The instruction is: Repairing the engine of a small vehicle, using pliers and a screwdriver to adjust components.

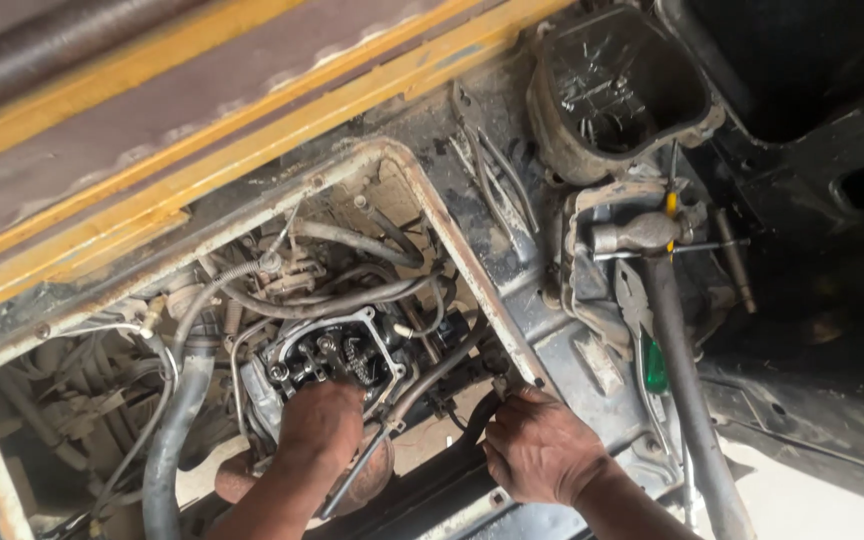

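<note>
Engine (337, 355), uncovered, deep in the floor opening (422, 200): heavy, rigid, oily, gripped best by its casing. Hammer (672, 330) lies well apart. Left hand (320, 420) curled against engine underside; right hand (537, 450) closed on opening's edge, contents hidden.

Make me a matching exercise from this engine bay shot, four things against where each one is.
Things:
1. left hand
2. right hand
3. hammer
4. engine cover

Places:
A. upside down at top right
B. on the opening's metal edge
C. against the exposed engine
D. lying on the floor panel beside the pliers

Pairs: 1-C, 2-B, 3-D, 4-A
</note>
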